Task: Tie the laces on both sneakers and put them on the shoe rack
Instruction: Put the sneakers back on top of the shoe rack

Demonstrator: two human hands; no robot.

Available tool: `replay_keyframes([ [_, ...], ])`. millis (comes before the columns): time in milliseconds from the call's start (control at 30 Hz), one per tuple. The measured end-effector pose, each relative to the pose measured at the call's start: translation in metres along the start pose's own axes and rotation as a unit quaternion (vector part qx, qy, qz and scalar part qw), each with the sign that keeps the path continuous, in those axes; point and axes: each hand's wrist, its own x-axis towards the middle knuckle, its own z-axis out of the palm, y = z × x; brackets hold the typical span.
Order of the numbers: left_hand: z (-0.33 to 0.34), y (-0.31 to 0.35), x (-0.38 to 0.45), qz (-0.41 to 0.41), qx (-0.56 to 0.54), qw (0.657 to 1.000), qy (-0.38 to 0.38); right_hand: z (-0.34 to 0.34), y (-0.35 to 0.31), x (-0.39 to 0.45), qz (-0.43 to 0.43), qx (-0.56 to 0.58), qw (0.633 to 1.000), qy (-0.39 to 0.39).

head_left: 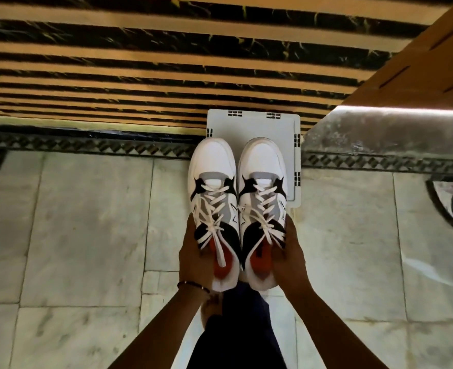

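Two white sneakers with black and grey panels and orange insoles are held side by side, toes pointing away from me. My left hand grips the outer side of the left sneaker. My right hand grips the outer side of the right sneaker. Both pairs of white laces are tied in bows over the tongues. The sneakers hover above a white plastic shoe rack that stands on the floor against the stairs; its top shelf shows beyond the toes.
Dark marble stairs with tan edges rise ahead. A tan wooden panel stands at the upper right. The pale marble floor has a patterned border. My legs in dark trousers show below the sneakers.
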Motion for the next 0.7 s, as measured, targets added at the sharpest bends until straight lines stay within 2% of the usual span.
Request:
replay_keyframes([
  [67, 0.011, 0.004, 0.019, -0.025, -0.014, 1.000, 0.004, -0.003, -0.005, 0.018, 0.001, -0.005, 1.000, 0.010],
  [333, 0.045, 0.039, 0.087, -0.035, -0.019, 0.999, -0.028, -0.013, -0.033, 0.091, 0.026, -0.024, 0.999, 0.030],
  [567, 0.069, 0.056, 0.143, 0.008, 0.027, 0.998, -0.051, -0.011, -0.035, 0.153, 0.054, 0.009, 0.998, 0.018],
  [700, 0.075, 0.060, 0.158, 0.027, 0.004, 0.998, -0.048, -0.009, -0.031, 0.172, 0.063, 0.001, 0.998, 0.013],
])
